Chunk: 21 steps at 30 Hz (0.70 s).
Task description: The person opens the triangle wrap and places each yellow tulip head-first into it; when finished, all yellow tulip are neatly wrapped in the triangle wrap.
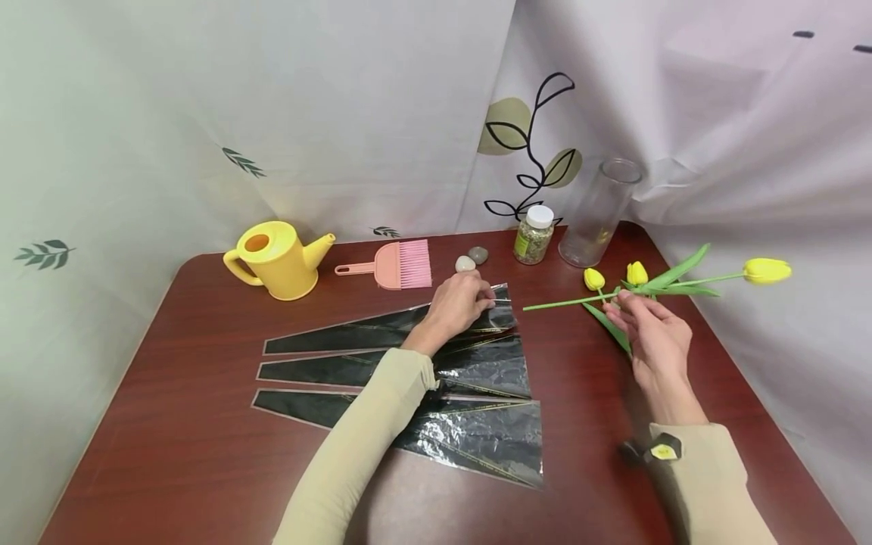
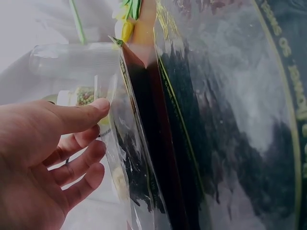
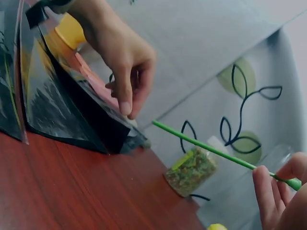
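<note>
My left hand (image 1: 453, 306) pinches the wide right end of the farthest of three dark, clear-edged plastic flower sleeves (image 1: 371, 331). In the left wrist view, thumb and finger grip its clear edge and the sleeve's mouth gapes slightly. The middle sleeve (image 1: 487, 367) and the nearest sleeve (image 1: 477, 435) lie flat below it. My right hand (image 1: 657, 337) holds a yellow artificial tulip (image 1: 766, 271) by its green stem (image 1: 565, 303). The bare stem end points left toward the sleeve, apart from it. More tulips (image 1: 594, 279) lie just beyond the right hand, their stems partly hidden.
Along the back of the table (image 1: 170, 424) stand a yellow watering can (image 1: 282, 265), a pink brush with dustpan (image 1: 391, 265), two stones (image 1: 478, 255), a white-capped jar of green granules (image 1: 534, 236) and a tall clear glass vase (image 1: 593, 219). A patterned curtain (image 1: 375, 98) hangs behind.
</note>
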Available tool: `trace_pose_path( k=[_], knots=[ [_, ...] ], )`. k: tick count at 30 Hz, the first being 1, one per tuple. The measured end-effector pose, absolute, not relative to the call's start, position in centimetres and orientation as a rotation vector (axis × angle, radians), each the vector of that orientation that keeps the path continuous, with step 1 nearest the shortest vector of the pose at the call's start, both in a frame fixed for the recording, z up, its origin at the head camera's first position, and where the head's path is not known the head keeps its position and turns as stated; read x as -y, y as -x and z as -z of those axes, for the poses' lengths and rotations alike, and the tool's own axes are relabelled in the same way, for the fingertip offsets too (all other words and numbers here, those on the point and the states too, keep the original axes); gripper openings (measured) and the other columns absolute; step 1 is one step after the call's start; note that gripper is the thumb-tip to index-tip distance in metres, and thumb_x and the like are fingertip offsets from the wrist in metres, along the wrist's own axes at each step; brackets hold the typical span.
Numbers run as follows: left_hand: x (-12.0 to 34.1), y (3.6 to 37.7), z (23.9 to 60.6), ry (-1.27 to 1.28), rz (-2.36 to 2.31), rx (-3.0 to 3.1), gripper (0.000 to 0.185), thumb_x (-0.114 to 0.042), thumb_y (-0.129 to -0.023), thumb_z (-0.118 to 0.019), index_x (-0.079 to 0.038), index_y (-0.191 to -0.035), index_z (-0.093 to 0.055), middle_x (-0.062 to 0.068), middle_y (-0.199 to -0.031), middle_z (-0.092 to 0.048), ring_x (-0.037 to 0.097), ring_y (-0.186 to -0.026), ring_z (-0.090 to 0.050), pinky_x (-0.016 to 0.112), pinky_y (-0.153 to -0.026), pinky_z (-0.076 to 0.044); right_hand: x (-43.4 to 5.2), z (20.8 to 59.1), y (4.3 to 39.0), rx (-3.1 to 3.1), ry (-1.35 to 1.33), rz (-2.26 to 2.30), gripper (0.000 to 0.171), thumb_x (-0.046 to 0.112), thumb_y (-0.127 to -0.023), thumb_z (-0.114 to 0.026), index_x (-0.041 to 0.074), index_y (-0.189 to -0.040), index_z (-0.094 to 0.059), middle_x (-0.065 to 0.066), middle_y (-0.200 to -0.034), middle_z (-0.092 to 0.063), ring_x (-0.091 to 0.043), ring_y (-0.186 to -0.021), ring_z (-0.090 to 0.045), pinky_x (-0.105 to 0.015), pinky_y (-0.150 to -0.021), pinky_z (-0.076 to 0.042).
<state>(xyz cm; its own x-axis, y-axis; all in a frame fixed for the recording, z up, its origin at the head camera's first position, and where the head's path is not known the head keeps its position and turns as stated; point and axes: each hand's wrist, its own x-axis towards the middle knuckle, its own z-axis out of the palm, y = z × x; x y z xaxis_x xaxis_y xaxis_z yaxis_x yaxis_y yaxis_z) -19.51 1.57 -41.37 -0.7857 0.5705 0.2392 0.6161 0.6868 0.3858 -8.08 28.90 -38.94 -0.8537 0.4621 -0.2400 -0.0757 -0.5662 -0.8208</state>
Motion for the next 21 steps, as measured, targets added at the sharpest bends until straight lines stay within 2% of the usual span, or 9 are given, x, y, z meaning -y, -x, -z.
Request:
trace_pose_path(
  k=[7,13,16,21],
  knots=[
    [-1.4,19.4,41.1,0.968,0.69,2.79,0.005,-0.026,-0.089,-0.074,-0.022,-0.092,-0.077,-0.009,-0.084,-0.057,0.008,-0.076,-0.059,0.03,-0.069,-0.05,-27.6,40.6,10.4,1.183,0.666,-2.488,0.011,-0.007,-0.082,-0.073,-0.008,-0.094,-0.073,-0.017,-0.084,-0.072,-0.025,-0.072,-0.072,-0.037,-0.073,-0.056],
    [-1.5,19.3,40.6,0.948,0.683,2.798,0.006,-0.028,-0.089,-0.074,-0.024,-0.092,-0.077,-0.01,-0.084,-0.057,0.008,-0.076,-0.058,0.031,-0.069,-0.05,-23.9,42.1,11.7,1.345,0.748,-2.464,0.006,0.001,-0.084,-0.076,-0.001,-0.09,-0.076,-0.011,-0.083,-0.073,-0.018,-0.065,-0.071,-0.029,-0.06,-0.057],
    [-1.5,19.2,40.5,0.95,0.681,2.801,0.006,-0.028,-0.089,-0.074,-0.024,-0.092,-0.077,-0.01,-0.084,-0.056,0.008,-0.075,-0.058,0.031,-0.069,-0.05,-21.9,42.7,12.1,1.49,0.828,-2.445,0.007,0.009,-0.083,-0.079,0.005,-0.089,-0.077,-0.006,-0.082,-0.074,-0.011,-0.056,-0.066,-0.022,-0.048,-0.051],
    [-1.4,19.1,40.4,0.95,0.679,2.8,0.006,-0.027,-0.089,-0.074,-0.022,-0.091,-0.077,-0.009,-0.084,-0.056,0.007,-0.076,-0.058,0.031,-0.069,-0.05,-19.4,43.2,12.6,1.697,0.913,-2.423,0.01,0.019,-0.082,-0.082,0.013,-0.088,-0.079,0.0,-0.083,-0.074,-0.001,-0.04,-0.045,-0.015,-0.037,-0.033]
  ],
)
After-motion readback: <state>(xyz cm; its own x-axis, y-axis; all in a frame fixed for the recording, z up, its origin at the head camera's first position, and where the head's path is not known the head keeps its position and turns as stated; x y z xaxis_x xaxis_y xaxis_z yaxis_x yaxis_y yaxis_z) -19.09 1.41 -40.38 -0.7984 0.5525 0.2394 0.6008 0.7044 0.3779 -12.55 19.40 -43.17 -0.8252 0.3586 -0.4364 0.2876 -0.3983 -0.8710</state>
